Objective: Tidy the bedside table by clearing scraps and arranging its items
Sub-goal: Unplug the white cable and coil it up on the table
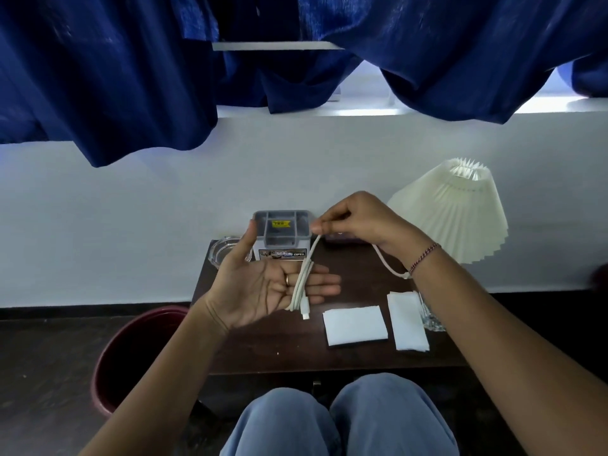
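Evidently the white cable (pixel 304 274) was being coiled for storage. It hung in loose loops round the straight fingers of the left hand (pixel 263 287), which was held palm-up just in front of the grey organiser box (pixel 282 235) as a kind of spool. The right hand (pixel 358 222), raised just right of the box, pinched the cable's running length between thumb and fingertips. That was high enough, I judge, to lead another turn over the left fingers. The free tail trailed down under the right wrist, and one plug dangled below the left palm.

Two folded white napkins (pixel 354 325) lay flat on the dark table (pixel 355 360), in front of the box and to its right — probably already squared away. A glass dish (pixel 227 250) sat just left of the box (the left thumb hid whether they touched), and a pleated lamp shade (pixel 457 215) stood well to the box's right. A maroon bin (pixel 131 357) waited on the floor, front-left of the box — handy for scraps.
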`<control>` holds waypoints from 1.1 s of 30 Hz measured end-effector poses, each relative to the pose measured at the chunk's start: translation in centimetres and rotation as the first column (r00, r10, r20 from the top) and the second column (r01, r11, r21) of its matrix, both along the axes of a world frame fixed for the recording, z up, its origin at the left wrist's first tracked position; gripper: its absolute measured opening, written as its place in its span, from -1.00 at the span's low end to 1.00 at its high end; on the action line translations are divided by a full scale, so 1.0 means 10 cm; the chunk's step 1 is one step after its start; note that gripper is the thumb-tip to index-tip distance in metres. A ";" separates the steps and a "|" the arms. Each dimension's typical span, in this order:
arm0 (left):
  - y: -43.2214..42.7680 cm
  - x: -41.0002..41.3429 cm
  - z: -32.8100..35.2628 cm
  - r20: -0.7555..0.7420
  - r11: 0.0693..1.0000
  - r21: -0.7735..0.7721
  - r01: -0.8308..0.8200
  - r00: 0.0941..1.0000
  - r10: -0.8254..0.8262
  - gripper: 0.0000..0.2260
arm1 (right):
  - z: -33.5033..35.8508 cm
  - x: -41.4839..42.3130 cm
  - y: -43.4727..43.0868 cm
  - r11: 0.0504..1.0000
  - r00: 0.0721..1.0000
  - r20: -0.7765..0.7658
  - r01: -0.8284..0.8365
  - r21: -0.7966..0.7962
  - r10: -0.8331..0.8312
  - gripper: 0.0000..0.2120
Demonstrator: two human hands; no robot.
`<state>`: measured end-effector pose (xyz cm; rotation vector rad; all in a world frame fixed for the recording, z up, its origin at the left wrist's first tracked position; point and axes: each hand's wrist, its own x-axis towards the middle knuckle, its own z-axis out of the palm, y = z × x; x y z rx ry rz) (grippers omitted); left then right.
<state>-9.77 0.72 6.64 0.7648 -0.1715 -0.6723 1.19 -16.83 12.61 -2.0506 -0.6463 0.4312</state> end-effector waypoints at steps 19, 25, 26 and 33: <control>-0.09 0.21 -0.02 0.025 0.923 -0.002 -0.384 0.923 0.384 0.05 | -0.77 -0.52 0.22 0.886 0.741 -0.635 0.423 0.188 -0.218 -0.78; 0.05 0.20 -0.11 0.028 0.857 0.092 -0.507 0.862 0.506 0.00 | -0.81 -0.80 0.21 0.958 0.890 -0.414 0.263 0.119 -0.193 -0.79; 0.05 0.19 -0.12 0.030 0.857 0.111 -0.504 0.863 0.504 0.00 | -0.80 -0.83 0.20 0.960 0.905 -0.378 0.255 0.114 -0.195 -0.80; 0.05 0.15 -0.21 0.030 0.776 0.191 -0.601 0.794 0.607 -0.04 | -0.73 -1.00 0.15 0.990 0.982 -0.119 0.143 -0.017 -0.144 -0.80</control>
